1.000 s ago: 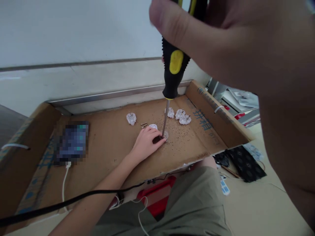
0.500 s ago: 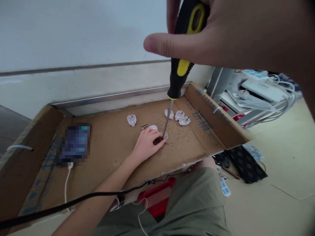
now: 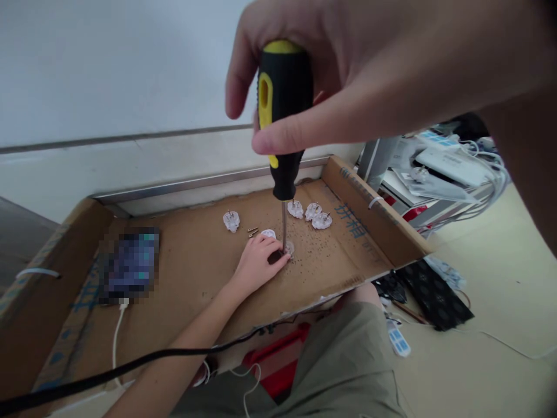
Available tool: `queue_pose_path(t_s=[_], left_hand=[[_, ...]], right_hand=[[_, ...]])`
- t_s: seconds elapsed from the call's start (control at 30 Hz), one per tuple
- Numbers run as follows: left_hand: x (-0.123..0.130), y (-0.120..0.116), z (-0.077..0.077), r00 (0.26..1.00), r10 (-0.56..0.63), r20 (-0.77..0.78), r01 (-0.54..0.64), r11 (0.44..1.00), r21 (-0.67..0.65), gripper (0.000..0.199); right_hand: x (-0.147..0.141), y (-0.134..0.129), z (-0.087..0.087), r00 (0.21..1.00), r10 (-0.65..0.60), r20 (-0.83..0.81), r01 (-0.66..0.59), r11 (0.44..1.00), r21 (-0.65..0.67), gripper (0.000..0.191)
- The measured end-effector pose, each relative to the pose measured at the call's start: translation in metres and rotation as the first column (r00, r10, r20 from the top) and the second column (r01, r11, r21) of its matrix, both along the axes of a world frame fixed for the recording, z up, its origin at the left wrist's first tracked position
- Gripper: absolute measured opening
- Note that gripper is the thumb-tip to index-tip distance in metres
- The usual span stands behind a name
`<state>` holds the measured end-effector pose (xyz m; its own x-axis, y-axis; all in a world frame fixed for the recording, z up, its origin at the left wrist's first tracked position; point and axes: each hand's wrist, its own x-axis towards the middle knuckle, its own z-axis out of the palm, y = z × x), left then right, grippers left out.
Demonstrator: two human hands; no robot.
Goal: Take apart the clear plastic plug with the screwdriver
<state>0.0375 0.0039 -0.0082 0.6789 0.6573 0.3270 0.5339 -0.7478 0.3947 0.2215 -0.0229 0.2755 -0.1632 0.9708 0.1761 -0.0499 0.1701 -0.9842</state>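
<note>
My right hand (image 3: 348, 75) is close to the camera, gripping the black and yellow handle of a screwdriver (image 3: 282, 116) that stands almost upright. Its metal tip rests on a small white plug part (image 3: 289, 248) lying on the flattened cardboard box (image 3: 195, 261). My left hand (image 3: 259, 261) presses down on that part, fingers wrapped around it beside the tip. Another white piece (image 3: 268, 233) lies just behind my left hand.
More white plug parts (image 3: 313, 212) and one apart (image 3: 231, 220) lie farther back, with loose screws (image 3: 253, 231) between them. A phone (image 3: 129, 264) with a white cable sits left. A black cable (image 3: 130, 368) crosses my forearm. Cluttered adapters and wires (image 3: 448, 165) lie right.
My right hand has shifted its grip down onto the screwdriver handle and turned it; the shaft now stands more upright. The view has tilted slightly. The left hand stays on the part.
</note>
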Motion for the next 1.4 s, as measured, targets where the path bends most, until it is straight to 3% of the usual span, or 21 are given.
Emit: queue_pose_path(t_s=[0.1,0.17,0.2,0.27,0.3,0.37,0.43,0.47,0.53,0.57,0.63,0.7,0.73,0.8,0.93,1.0,1.07,1.17,1.23,1.3,1.4], left_hand=[[0.000,0.000,0.001,1.000,0.002,-0.012,-0.002,1.000,-0.006,0.019],[0.000,-0.001,0.002,1.000,0.004,-0.020,-0.004,1.000,-0.014,0.019],[0.001,-0.001,0.003,1.000,0.006,-0.022,-0.007,1.000,-0.018,0.019],[0.001,-0.002,0.004,1.000,0.012,-0.024,-0.012,0.999,-0.029,0.019],[0.001,-0.002,0.004,1.000,0.011,-0.022,-0.012,0.999,-0.038,0.018],[0.001,-0.003,0.005,1.000,0.002,-0.011,-0.003,0.998,-0.063,0.016],[0.001,-0.003,0.004,1.000,-0.004,0.009,0.005,0.995,-0.095,0.014],[0.001,-0.003,0.004,1.000,-0.002,0.019,0.004,0.994,-0.109,0.013],[0.001,-0.003,0.003,0.999,0.004,0.033,0.000,0.992,-0.128,0.012],[0.001,-0.003,0.003,0.999,0.006,0.036,-0.001,0.991,-0.131,0.012],[0.001,-0.003,0.002,0.999,0.006,0.036,-0.001,0.992,-0.124,0.012],[0.002,-0.004,0.002,1.000,0.008,0.027,-0.005,0.993,-0.114,0.012],[0.002,-0.004,0.002,1.000,0.008,0.021,-0.006,0.994,-0.111,0.013],[0.003,-0.004,0.003,1.000,0.007,0.016,-0.005,0.994,-0.107,0.013],[0.006,-0.004,0.005,1.000,0.018,0.018,-0.016,0.997,-0.071,0.012],[0.006,-0.004,0.006,1.000,0.013,0.016,-0.012,0.998,-0.063,0.012],[0.006,-0.004,0.006,1.000,0.006,0.021,-0.005,0.998,-0.067,0.012],[0.005,-0.004,0.006,1.000,0.004,0.013,-0.003,0.998,-0.060,0.016],[0.004,-0.003,0.006,1.000,0.005,-0.006,-0.005,0.999,-0.054,0.019],[0.004,-0.003,0.005,1.000,0.004,-0.017,-0.005,0.998,-0.056,0.020],[0.004,-0.002,0.004,1.000,-0.002,-0.017,0.000,0.998,-0.062,0.020]], right_hand=[[-0.013,-0.007,-0.006,0.995,-0.006,0.098,-0.002,0.997,0.081,0.037],[-0.020,-0.009,-0.006,0.951,0.000,0.311,-0.059,0.982,0.180,0.031],[-0.021,-0.009,-0.005,0.882,0.014,0.470,-0.131,0.967,0.218,0.025],[-0.018,-0.002,0.001,0.615,-0.016,0.788,-0.297,0.921,0.251,0.024],[-0.015,0.002,0.004,0.447,-0.094,0.890,-0.357,0.893,0.273,0.026],[-0.009,0.012,0.009,0.163,-0.340,0.926,-0.400,0.835,0.377,0.039],[-0.005,0.018,0.012,0.026,-0.539,0.842,-0.389,0.770,0.505,0.057],[-0.005,0.019,0.012,-0.001,-0.556,0.831,-0.379,0.769,0.514,0.056],[-0.006,0.017,0.013,0.001,-0.444,0.896,-0.322,0.848,0.420,0.050],[-0.008,0.015,0.013,0.064,-0.366,0.928,-0.278,0.887,0.369,0.049],[-0.011,0.010,0.009,0.312,-0.267,0.912,-0.158,0.932,0.327,0.037],[-0.013,0.005,0.000,0.596,-0.260,0.760,-0.041,0.935,0.353,0.018],[-0.015,0.002,-0.006,0.694,-0.260,0.672,0.004,0.934,0.357,0.017],[-0.017,-0.004,-0.018,0.787,-0.239,0.568,0.050,0.943,0.328,0.021],[-0.022,-0.016,-0.028,0.858,-0.227,0.460,0.099,0.953,0.287,0.023],[-0.022,-0.020,-0.021,0.846,-0.254,0.469,0.116,0.946,0.304,0.017],[-0.021,-0.021,-0.008,0.750,-0.285,0.597,0.102,0.941,0.321,0.010],[-0.017,-0.015,0.011,0.400,-0.203,0.894,-0.027,0.972,0.233,0.039],[-0.014,-0.008,0.017,0.194,-0.151,0.969,-0.117,0.978,0.175,0.051],[-0.011,0.000,0.017,0.165,-0.202,0.965,-0.173,0.958,0.230,0.045],[-0.011,0.004,0.015,0.248,-0.295,0.923,-0.185,0.921,0.344,0.040]])
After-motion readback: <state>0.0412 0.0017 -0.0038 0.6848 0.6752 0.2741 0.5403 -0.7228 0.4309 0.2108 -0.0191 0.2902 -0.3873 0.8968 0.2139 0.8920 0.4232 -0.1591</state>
